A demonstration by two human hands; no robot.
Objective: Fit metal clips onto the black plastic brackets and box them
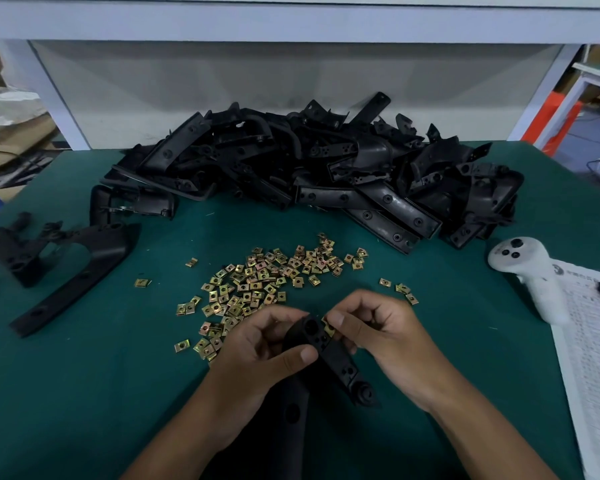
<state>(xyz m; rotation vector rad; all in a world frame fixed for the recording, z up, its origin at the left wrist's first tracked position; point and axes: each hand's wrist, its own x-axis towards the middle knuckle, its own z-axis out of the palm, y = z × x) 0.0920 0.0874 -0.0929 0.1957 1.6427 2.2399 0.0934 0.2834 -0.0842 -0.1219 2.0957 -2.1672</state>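
Two hands meet low in the head view over one black plastic bracket (pixel 321 344). The left hand (pixel 257 348) grips it, thumb across its face and fingers curled behind, while the right hand (pixel 378 330) pinches a brass-coloured metal clip (pixel 329 326) against the bracket's upper right edge. The bracket's long axis slants from its top end between the fingertips down and rightward toward the person, so the clip looks set to slide on sideways from the right, with the right hand the nearer one to that edge. Whether the clip is already seated cannot be told. Just beyond the knuckles lies the scatter of loose clips (pixel 267 278) on the green mat (pixel 84 375), within easy reach of either hand. Farther off rises the heap of unfitted brackets (pixel 326 168); a few separate brackets (pixel 70 265) lie well to the left. To the right rest a white handheld controller (pixel 523 271) and a printed sheet (pixel 589 358). No box shows.
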